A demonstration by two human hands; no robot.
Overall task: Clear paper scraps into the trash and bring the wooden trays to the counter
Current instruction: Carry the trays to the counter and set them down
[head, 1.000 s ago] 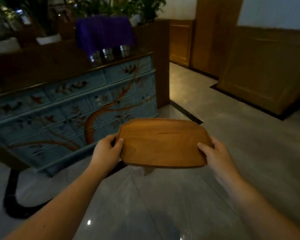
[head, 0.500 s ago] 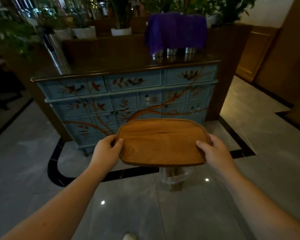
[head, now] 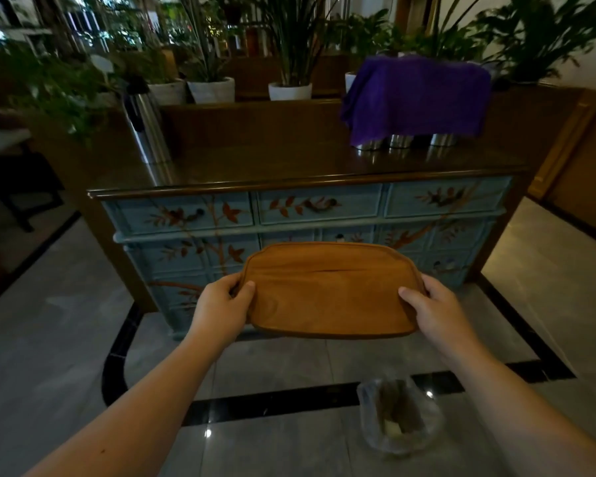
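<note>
I hold a wooden tray level in front of me, above the floor. My left hand grips its left end and my right hand grips its right end, thumbs on top. The tray's upper face is bare. A small trash bin lined with a clear bag stands on the floor below the tray to the right, with a pale scrap inside. The counter, a dark wooden top over a blue painted chest of drawers, stands straight ahead beyond the tray.
On the counter stand a steel thermos at the left and metal cups under a purple cloth at the right. Potted plants line a ledge behind. A grey tiled floor with a black border surrounds the chest.
The view has swung left and drawn back, so the chest now faces me squarely and the trash bin shows below the tray. Both hands keep the same grip on the tray.
</note>
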